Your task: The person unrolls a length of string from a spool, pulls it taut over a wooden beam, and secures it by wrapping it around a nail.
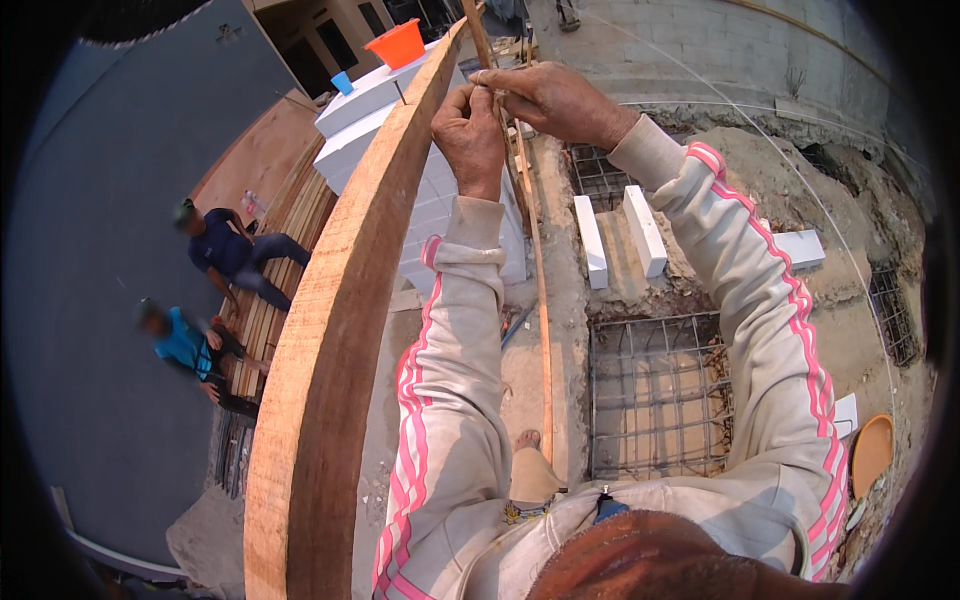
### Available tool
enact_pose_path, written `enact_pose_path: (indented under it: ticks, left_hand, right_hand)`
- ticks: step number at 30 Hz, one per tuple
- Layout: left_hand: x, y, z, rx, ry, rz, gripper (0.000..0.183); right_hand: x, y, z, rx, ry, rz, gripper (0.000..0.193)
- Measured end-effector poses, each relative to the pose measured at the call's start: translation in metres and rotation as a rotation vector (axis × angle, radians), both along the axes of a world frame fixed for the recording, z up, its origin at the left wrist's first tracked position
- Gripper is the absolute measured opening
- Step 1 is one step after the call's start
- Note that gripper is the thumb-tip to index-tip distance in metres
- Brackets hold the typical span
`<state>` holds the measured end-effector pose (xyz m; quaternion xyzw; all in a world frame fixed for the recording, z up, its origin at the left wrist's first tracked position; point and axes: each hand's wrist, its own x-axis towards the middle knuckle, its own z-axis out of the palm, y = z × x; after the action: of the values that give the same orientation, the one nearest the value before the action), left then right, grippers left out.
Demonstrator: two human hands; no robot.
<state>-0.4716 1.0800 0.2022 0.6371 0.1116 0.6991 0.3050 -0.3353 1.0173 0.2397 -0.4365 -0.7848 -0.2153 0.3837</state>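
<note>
Both my arms, in beige sleeves with pink stripes, reach up and forward. My left hand is closed in a fist right beside a long, wide wooden plank that curves from the lower left to the top. My right hand pinches a thin white string together with the left hand, next to a slim upright wooden stick. The string runs off to the right over the ground.
Below lie a steel rebar cage in a pit, white blocks, a white block stack with an orange bucket, and stacked timber. Two people work at the left. An orange bowl sits at the right.
</note>
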Motion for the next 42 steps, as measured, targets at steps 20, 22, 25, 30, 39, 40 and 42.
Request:
enact_pose_path:
  ticks: [20, 22, 25, 30, 39, 40, 42]
  left_hand:
    - [0.002, -0.011, -0.004, 0.131, 0.066, 0.109, 0.018]
    - [-0.003, -0.014, -0.002, 0.112, 0.136, 0.19, 0.018]
    - [-0.005, -0.012, -0.003, 0.131, 0.107, 0.154, 0.019]
    - [-0.006, -0.016, -0.009, 0.086, 0.052, 0.011, 0.018]
    - [-0.014, -0.025, -0.006, -0.171, -0.075, -0.246, 0.015]
    - [-0.015, -0.024, -0.006, -0.185, -0.101, -0.284, 0.014]
    - [-0.018, -0.022, -0.003, -0.134, -0.085, -0.37, 0.015]
  right_hand:
    - [-0.002, -0.011, -0.009, 0.321, -0.14, -0.147, 0.013]
    - [-0.002, -0.014, -0.011, 0.35, -0.193, -0.215, 0.012]
    - [0.0, -0.014, -0.011, 0.456, -0.295, -0.18, 0.011]
    - [0.009, -0.019, -0.008, 0.625, -0.438, -0.11, 0.01]
    - [-0.002, -0.036, -0.01, 0.401, -0.104, -0.023, 0.017]
    - [0.001, -0.037, -0.008, 0.33, -0.04, -0.077, 0.017]
    - [0.007, -0.034, 0.0, 0.13, 0.0, -0.013, 0.018]
